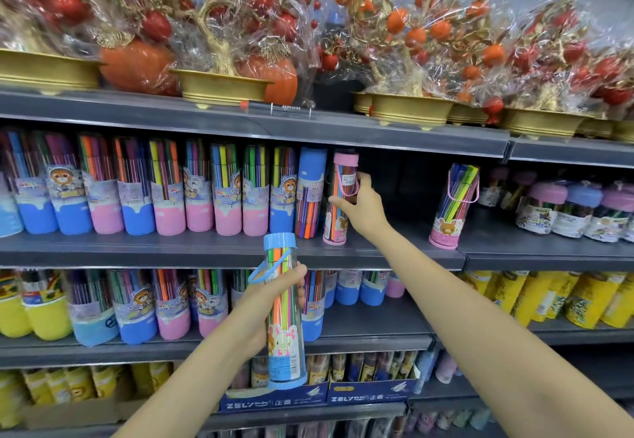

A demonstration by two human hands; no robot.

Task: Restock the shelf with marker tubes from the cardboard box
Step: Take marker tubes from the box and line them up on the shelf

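Right hand (360,209) gripped a pink-capped marker tube (339,197) standing upright on the middle shelf (206,249), beside a blue tube (310,190). Left hand (271,303) held a blue-capped marker tube (284,310) upright below.

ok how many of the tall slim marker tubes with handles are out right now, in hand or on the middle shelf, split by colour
blue: 2, the held blue tube in the left hand and the shelved blue tube on the middle shelf
pink: 2, the gripped pink tube in the right hand and the lone pink tube further right
total: 4
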